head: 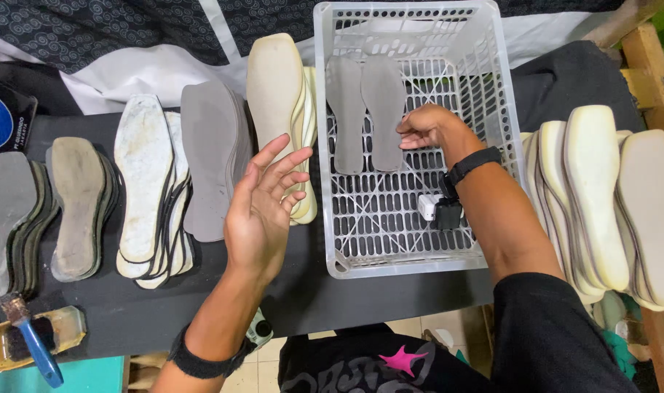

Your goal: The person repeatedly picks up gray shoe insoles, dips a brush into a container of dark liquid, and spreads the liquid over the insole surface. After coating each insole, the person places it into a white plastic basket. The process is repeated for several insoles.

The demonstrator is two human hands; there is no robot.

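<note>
The two grey insoles [365, 113] lie side by side in the white basket [492, 109], in the upper middle of the frame. The basket sits on the dark counter [310, 291]. I think the right insole could slide or tip onto the other one, because the right hand [427, 127] pushes only at its edge. That hand's grip is half closed, with fingertips touching the insole, not squeezing it. The left hand [263, 211] floats in the middle, fingers spread wide, holding nothing, near the cream soles [277, 94].
</note>
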